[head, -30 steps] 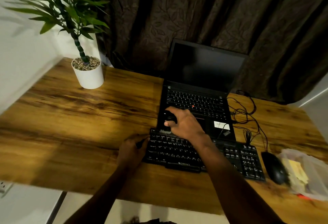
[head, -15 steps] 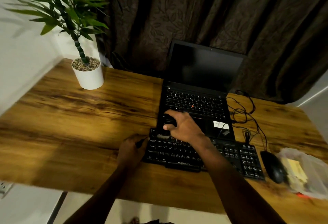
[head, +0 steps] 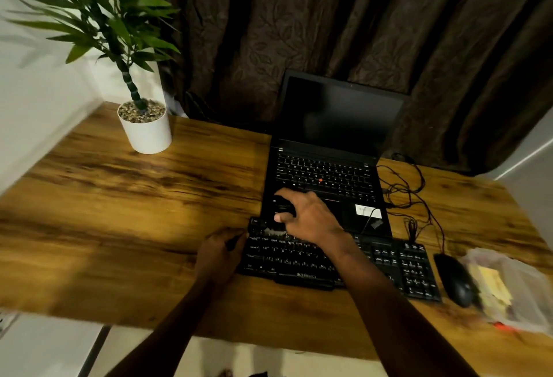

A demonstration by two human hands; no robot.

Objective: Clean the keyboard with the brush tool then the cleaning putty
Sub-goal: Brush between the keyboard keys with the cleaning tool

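on the wooden desk (head: 134, 212) by dark curtains (head: 299, 32), right grip (head: 308, 218) clutches the brush (head: 282, 207), left grip (head: 220, 254) clutches the keyboard (head: 299, 257).

Brand name on the keyboard

"ZEBRONICS" stands in white on the front edge of the black keyboard (head: 287, 260); its key letters are too blurred to read, as is the print on the white sticker (head: 368, 211) on the laptop (head: 326, 173).
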